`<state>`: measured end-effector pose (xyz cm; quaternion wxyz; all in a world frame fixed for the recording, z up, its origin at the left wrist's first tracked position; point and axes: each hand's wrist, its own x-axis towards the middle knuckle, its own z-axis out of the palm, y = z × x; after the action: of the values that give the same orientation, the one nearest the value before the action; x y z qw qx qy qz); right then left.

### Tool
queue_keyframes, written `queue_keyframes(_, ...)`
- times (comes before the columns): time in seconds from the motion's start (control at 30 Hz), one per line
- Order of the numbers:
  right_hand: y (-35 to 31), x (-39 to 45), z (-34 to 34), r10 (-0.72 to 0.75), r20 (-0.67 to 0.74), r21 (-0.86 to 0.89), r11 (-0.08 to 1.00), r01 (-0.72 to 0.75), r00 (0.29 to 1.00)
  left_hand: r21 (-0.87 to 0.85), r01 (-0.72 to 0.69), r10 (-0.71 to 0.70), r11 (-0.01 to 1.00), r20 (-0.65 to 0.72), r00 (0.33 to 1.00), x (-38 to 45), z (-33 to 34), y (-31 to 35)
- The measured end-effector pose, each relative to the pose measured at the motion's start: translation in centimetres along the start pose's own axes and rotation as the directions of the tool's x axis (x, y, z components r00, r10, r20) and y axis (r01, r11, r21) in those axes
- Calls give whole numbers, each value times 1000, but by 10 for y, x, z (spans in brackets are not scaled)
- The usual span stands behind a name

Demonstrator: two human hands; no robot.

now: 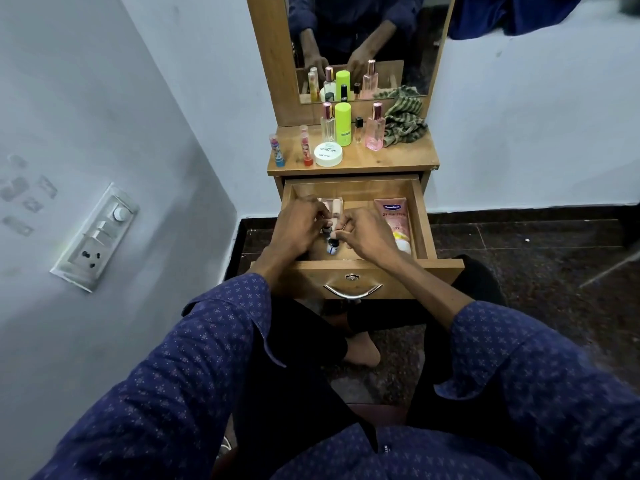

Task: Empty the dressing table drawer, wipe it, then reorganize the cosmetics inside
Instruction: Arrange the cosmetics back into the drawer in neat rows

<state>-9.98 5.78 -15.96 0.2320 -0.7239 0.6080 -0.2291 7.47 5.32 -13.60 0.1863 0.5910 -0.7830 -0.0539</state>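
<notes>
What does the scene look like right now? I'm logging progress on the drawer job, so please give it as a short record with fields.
drawer: open, pulled out toward the person
in drawer: pink tube lying along the right side; pale compact at back left; small bottles under the hands
left hand: in the drawer, fingers on a small bottle
right hand: in the drawer, pinching at the same bottles
tabletop: two lip balms, white jar, green bottle, pink perfume bottle, striped cloth
stage: cannot tell whether emptying or refilling
</notes>
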Motion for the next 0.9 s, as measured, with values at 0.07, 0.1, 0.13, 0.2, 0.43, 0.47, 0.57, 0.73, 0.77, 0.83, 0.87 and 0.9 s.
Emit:
queue_keyframes(0.07, -10, 0, 4, 11, 30, 22, 1000, -12, 999, 4, -2, 2, 1000, 5, 1000, 2, -1, -1)
queue_keyframes(0.1, -14, 1, 6, 16, 36, 24, 1000, -17, 999, 0, 0, 0, 1000, 13, 1000, 3, -2, -2)
queue_keyframes(0.13, -19, 1, 9, 27, 49, 27, 999, -29, 998, -4, 3, -3, 1000, 24, 1000, 4, -3, -3)
queue_keyframes(0.2, -27, 1, 14, 37, 68, 45, 998, -40, 997, -5, 9, -9, 1000, 40, 999, 6, -6, -5)
queue_keyframes(0.43, -39, 5, 25, 51, 79, 118, 991, -60, 996, 10, -7, 6, 1000, 82, 997, 13, -9, -15)
queue_keyframes(0.47, -38, 5, 25, 56, 95, 126, 990, -68, 994, 2, -2, 2, 1000, 85, 996, 13, -9, -16)
queue_keyframes(0.57, -33, 8, 24, 86, 158, 152, 982, -111, 984, -23, 7, -5, 1000, 95, 995, 14, -9, -16)
queue_keyframes(0.73, -16, 13, 14, 188, 242, 223, 944, -243, 952, -52, 10, -4, 999, 116, 993, 16, -7, -13)
queue_keyframes(0.77, -11, 14, 12, 210, 231, 237, 935, -265, 950, -58, 12, -4, 998, 123, 992, 16, -6, -13)
queue_keyframes(0.83, -2, 17, 8, 241, 189, 232, 931, -282, 952, -72, 20, -10, 997, 142, 990, 15, -4, -12)
queue_keyframes(0.87, 1, 17, 6, 250, 173, 219, 933, -285, 953, -80, 26, -14, 996, 148, 989, 15, -4, -12)
queue_keyframes(0.9, 2, 17, 4, 241, 160, 213, 938, -272, 957, -88, 30, -16, 996, 152, 988, 14, -3, -12)
